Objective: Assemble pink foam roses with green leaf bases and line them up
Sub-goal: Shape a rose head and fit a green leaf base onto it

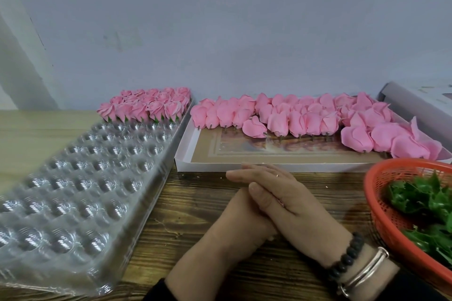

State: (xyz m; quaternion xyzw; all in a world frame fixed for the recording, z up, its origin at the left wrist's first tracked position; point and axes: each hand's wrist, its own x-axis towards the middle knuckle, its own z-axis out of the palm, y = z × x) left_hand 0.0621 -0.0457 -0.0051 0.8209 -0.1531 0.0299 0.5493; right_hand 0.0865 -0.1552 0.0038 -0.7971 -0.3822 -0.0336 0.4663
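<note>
Two hands (pixel 259 203) clasped, nothing legible

Right hand (pixel 281 193) covers left hand (pixel 234 217), perhaps clasped.

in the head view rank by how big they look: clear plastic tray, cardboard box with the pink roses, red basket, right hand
1. clear plastic tray, though it lies nearest the camera
2. cardboard box
3. red basket, cut off by the frame edge, so unsure against the hand
4. right hand, resting over the left hand
</note>
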